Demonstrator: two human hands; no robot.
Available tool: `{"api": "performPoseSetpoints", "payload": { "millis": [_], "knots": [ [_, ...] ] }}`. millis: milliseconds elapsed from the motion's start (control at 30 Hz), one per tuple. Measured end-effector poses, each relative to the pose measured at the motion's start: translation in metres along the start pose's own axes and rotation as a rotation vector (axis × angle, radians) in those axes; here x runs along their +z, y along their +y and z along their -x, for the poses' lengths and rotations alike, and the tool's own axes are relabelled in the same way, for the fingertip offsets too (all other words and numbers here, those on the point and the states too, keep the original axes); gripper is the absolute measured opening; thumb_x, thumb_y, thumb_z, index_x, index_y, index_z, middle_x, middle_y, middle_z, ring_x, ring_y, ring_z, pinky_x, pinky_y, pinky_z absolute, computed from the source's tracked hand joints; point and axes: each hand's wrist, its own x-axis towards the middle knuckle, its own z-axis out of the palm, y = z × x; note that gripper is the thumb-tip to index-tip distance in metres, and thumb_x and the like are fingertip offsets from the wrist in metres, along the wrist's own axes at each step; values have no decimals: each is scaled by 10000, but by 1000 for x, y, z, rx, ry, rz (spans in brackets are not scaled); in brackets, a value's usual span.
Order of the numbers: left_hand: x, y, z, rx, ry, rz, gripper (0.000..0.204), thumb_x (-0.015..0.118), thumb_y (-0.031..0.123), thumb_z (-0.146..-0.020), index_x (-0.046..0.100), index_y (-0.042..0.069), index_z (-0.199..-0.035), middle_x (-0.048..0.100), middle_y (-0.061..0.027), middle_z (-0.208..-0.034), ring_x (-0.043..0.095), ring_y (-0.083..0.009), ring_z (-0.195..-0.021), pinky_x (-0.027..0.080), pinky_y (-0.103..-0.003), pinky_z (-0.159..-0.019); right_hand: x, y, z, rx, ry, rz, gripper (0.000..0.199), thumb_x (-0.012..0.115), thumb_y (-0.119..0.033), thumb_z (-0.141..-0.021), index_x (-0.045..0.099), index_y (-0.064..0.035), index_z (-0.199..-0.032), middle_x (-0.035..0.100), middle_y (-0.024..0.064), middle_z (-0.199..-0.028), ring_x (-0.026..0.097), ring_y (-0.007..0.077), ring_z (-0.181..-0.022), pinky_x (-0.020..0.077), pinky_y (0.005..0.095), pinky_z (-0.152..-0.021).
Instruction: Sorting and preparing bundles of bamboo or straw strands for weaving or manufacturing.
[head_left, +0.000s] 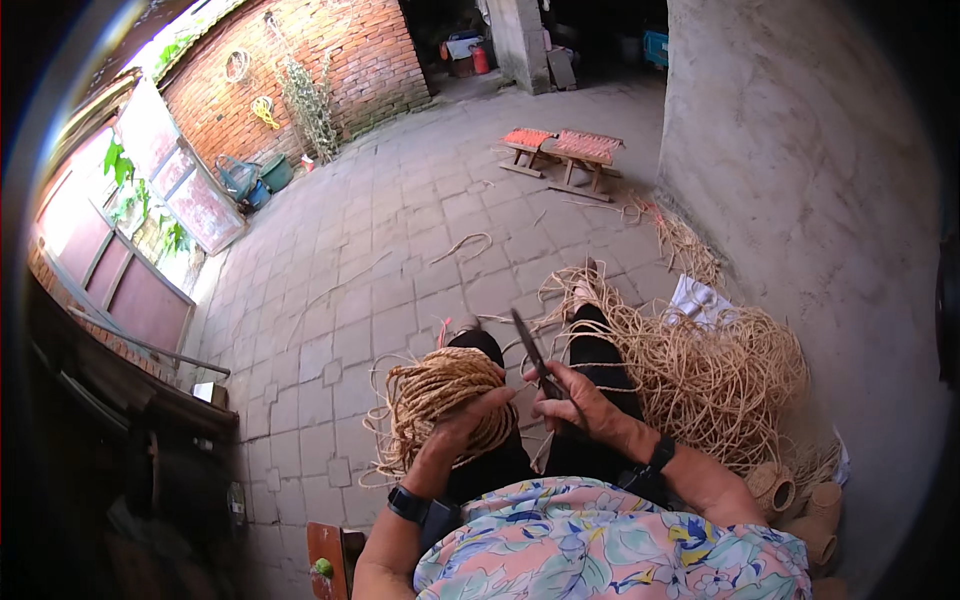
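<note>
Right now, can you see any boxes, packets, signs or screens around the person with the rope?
White sheet or bag: on the ground by the grey wall, beside the loose straw rope; crumpled, with dark markings too small to make out.
Smartwatch: on the left wrist; dark band, its face too small to make out.
Small pale box: on the paving at the left; squarish.
No signs in view.

Floral short-sleeved top (610, 540) — pink, blue, yellow — black trousers (590, 350), dark wristbands (both wrists) (408, 503)

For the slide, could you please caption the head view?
Seated in a brick-paved yard, left hand gripping a coil of straw rope, right hand holding scissors.
</note>
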Motion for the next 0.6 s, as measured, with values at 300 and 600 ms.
{"api": "performPoseSetpoints", "payload": {
  "millis": [300,600],
  "knots": [
    [2,3,2,-51,55,81,320,726,84,-736,593,58,-1027,597,-19,-977,573,-127,-904,471,-271,-801,10,-1,-12,25,8,-83,456,700,-131,-820,420,-76,-1176,584,31,-886,527,60,-615,434,188,-515],
    [-10,-18,0,-65,-198,-226,373,718,204,-780,588,38,-1087,625,-56,-987,587,-128,-872,476,-272,-797,8,-19,-13,-342,150,20,345,579,5,-830,446,-66,-1140,511,-13,-819,517,41,-649,439,191,-570]
  ]
}}
